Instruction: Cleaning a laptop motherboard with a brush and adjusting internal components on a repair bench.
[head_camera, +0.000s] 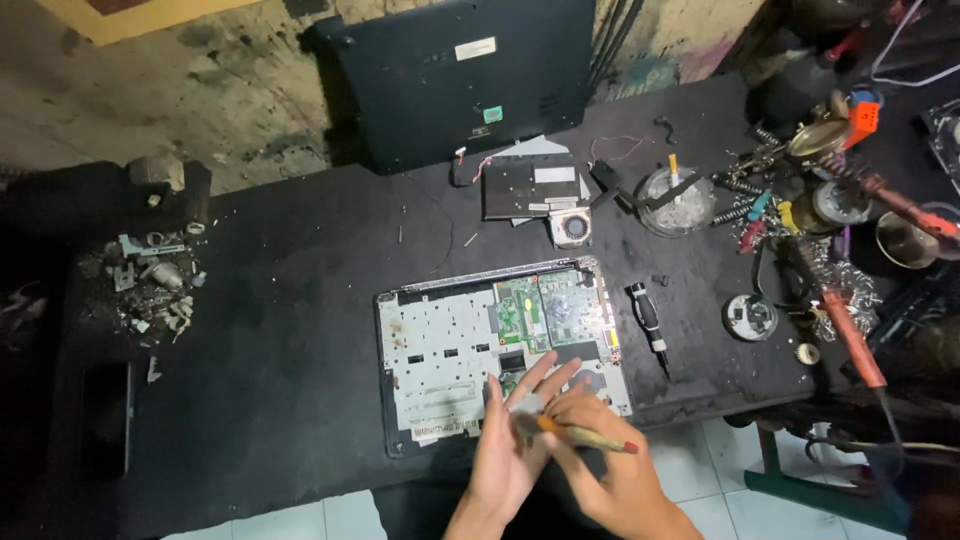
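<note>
An opened laptop base (440, 345) lies on the black table, its grey metal frame and green circuit board (555, 308) exposed. My left hand (510, 440) rests over the laptop's front edge with fingers spread, touching a small pale part. My right hand (610, 460) is closed around a thin wooden-handled tool (585, 435) with a red end, its tip hidden against my left palm.
A black screwdriver (648, 322) lies right of the laptop. Behind it sit a removed drive and fan (535, 195), a glass ashtray (677, 200) and a black laptop cover (460, 75). Soldering tools and a red-handled iron (850, 330) crowd the right; scrap parts (150, 285) lie left.
</note>
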